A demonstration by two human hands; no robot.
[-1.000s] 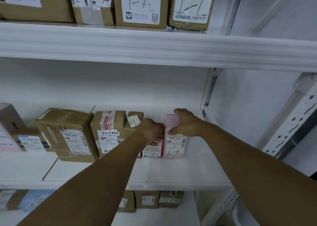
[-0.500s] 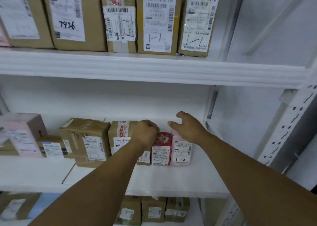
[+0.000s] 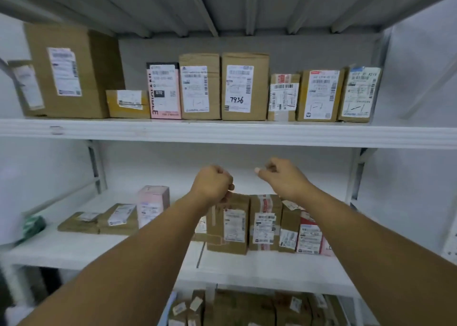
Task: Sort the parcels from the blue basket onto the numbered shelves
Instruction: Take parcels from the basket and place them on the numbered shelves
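Both hands are raised in front of the middle shelf [image 3: 259,268]. The left hand [image 3: 214,184] is clenched into a fist and the right hand [image 3: 284,179] has its fingers curled in and thumb out. Neither holds a parcel.

Nine parcels stand in a line on the top shelf [image 3: 222,131]. Among them are one big brown box [image 3: 74,73], one pink parcel [image 3: 164,93] and one box marked 7936 [image 3: 244,88].

At the left of the middle shelf lie two flat parcels [image 3: 79,223], with one upright pink box [image 3: 153,204] beside them. Below the hands stands a row of at least five parcels: three brown, one red box [image 3: 309,236], and a pink one mostly hidden by the right forearm. One green item [image 3: 34,225] sits at the far left, too blurred to identify.

More parcels [image 3: 235,308] fill the shelf below, too blurred to count.
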